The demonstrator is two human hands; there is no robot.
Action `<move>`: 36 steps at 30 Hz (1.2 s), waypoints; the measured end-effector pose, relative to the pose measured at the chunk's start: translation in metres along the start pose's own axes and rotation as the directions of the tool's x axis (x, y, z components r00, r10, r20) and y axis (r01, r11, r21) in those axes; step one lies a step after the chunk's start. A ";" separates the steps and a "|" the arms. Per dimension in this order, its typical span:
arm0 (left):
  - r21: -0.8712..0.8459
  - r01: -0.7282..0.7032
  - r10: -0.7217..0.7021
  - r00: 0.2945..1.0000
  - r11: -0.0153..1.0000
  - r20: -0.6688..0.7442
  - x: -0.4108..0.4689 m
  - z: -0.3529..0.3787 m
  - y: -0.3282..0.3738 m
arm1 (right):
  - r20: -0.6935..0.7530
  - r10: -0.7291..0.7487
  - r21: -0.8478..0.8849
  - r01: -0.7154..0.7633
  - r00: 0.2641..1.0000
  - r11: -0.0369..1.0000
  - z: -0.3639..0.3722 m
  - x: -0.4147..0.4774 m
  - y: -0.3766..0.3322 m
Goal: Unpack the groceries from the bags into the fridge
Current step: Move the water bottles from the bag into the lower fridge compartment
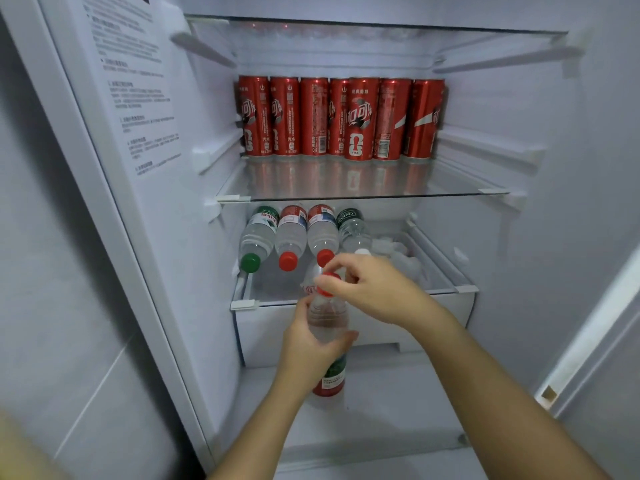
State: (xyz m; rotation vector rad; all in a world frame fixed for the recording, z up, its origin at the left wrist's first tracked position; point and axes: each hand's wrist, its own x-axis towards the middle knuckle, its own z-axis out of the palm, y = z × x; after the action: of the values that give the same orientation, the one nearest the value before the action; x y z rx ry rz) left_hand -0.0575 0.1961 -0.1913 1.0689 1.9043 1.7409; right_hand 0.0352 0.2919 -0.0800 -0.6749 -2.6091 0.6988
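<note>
Before the lower glass shelf [273,300] of the white fridge [519,133], the left hand [308,344] curls its fingers round a clear plastic water bottle [327,322], covering part of its body; the right hand [374,285] pinches the red cap [328,283], half hiding it.

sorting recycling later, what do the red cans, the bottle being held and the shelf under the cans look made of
Red cans: probably aluminium, glossy printed skin with bright highlights. Held bottle: thin clear plastic, see-through; its cap looks opaque red plastic. Shelf: apparently glass, transparent and mirroring the cans.
</note>
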 end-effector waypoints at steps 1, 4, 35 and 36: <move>0.009 0.012 -0.012 1.000 1.000 0.006 0.000 0.000 -0.001 | 0.032 0.011 -0.027 -0.011 0.999 1.000 0.004 0.001 0.002; 0.024 0.025 -0.025 1.000 0.999 0.013 0.000 -0.001 -0.003 | 0.041 0.008 -0.009 -0.008 0.999 1.000 0.013 -0.001 0.005; 0.243 -0.699 0.533 0.685 0.672 0.496 0.083 0.106 0.092 | -0.660 0.309 0.258 -0.180 0.685 0.949 -0.058 -0.098 0.052; 0.271 -0.714 0.533 0.676 0.646 0.509 0.089 0.109 0.085 | -0.645 0.324 0.270 -0.190 0.692 0.944 -0.055 -0.096 0.057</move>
State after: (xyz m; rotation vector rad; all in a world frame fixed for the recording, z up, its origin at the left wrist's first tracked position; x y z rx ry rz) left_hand -0.0154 0.3327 -0.1094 2.3215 1.8110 1.1948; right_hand 0.1590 0.3048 -0.0866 -1.0256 -1.7579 0.6028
